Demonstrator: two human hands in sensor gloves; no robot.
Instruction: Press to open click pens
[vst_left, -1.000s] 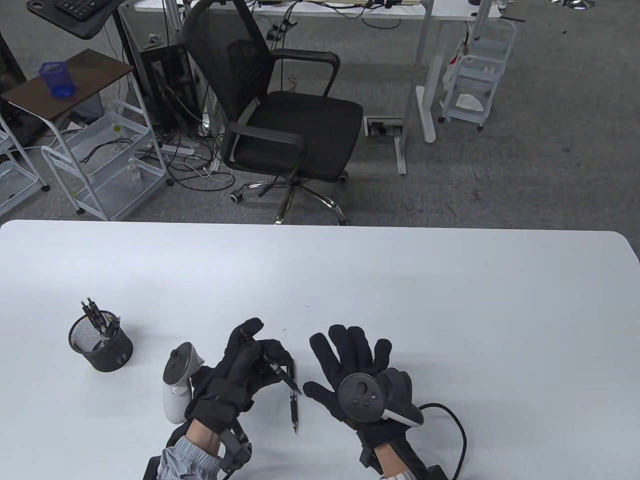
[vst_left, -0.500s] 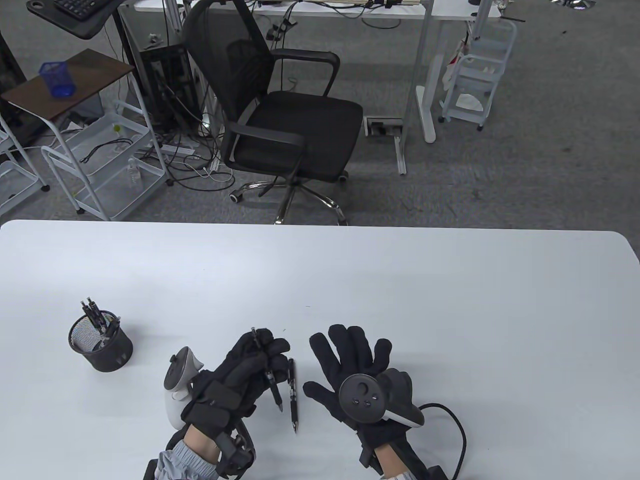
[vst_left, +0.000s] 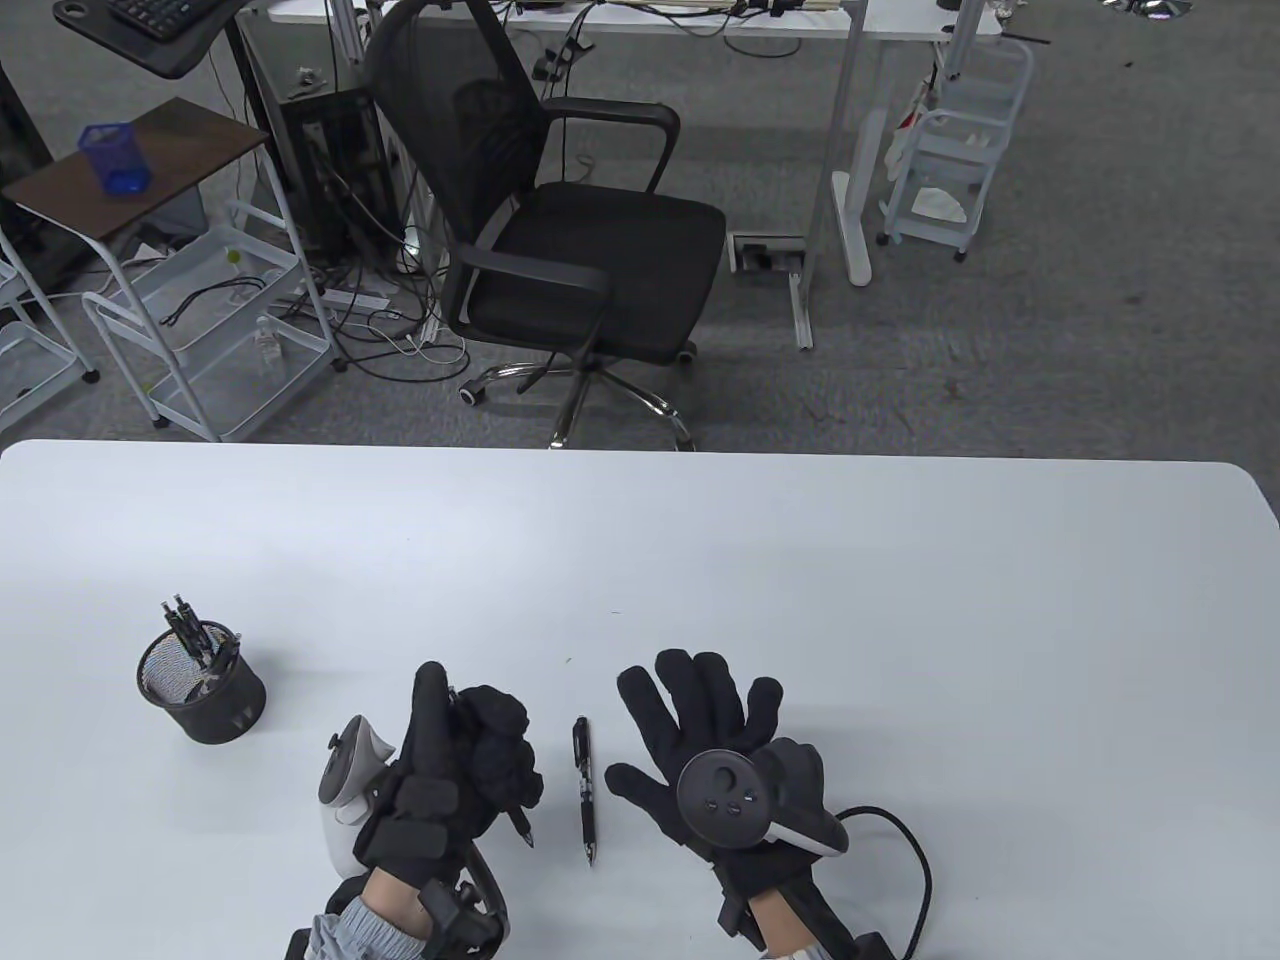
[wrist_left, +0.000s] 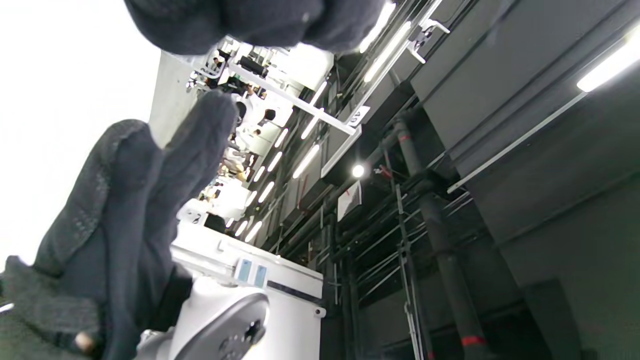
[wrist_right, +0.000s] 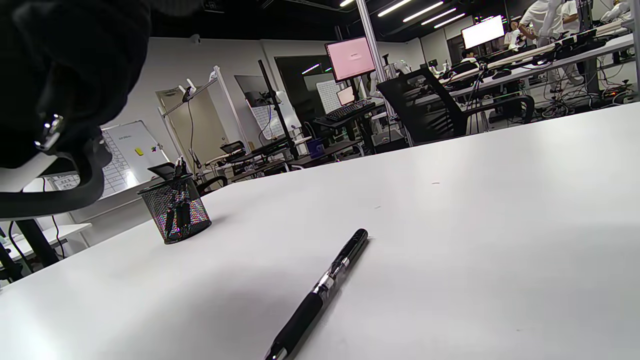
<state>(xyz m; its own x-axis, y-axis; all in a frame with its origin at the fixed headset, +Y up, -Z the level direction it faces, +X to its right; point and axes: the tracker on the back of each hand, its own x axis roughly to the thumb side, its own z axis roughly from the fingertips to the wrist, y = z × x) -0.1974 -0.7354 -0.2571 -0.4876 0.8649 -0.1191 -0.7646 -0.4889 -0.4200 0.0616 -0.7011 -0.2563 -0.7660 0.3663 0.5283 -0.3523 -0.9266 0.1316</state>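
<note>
My left hand (vst_left: 470, 760) grips a black click pen (vst_left: 520, 828) in its curled fingers, only the tip end showing below the fist, with one finger stretched out straight. A second black click pen (vst_left: 584, 790) lies on the white table (vst_left: 800, 620) between my hands; it also shows in the right wrist view (wrist_right: 320, 292). My right hand (vst_left: 700, 730) rests flat on the table, fingers spread, holding nothing. A black mesh pen cup (vst_left: 200, 690) with several pens stands at the left, also in the right wrist view (wrist_right: 175, 210).
A black office chair (vst_left: 560, 230) stands beyond the table's far edge. White wire carts (vst_left: 200, 330) stand on the floor at the far left. A cable (vst_left: 915, 850) runs from my right wrist over the table's near edge.
My left hand has turned the pen upright in its fist and drawn back toward the near edge, away from the lying pen. The right hand and the lying pen have not moved.
</note>
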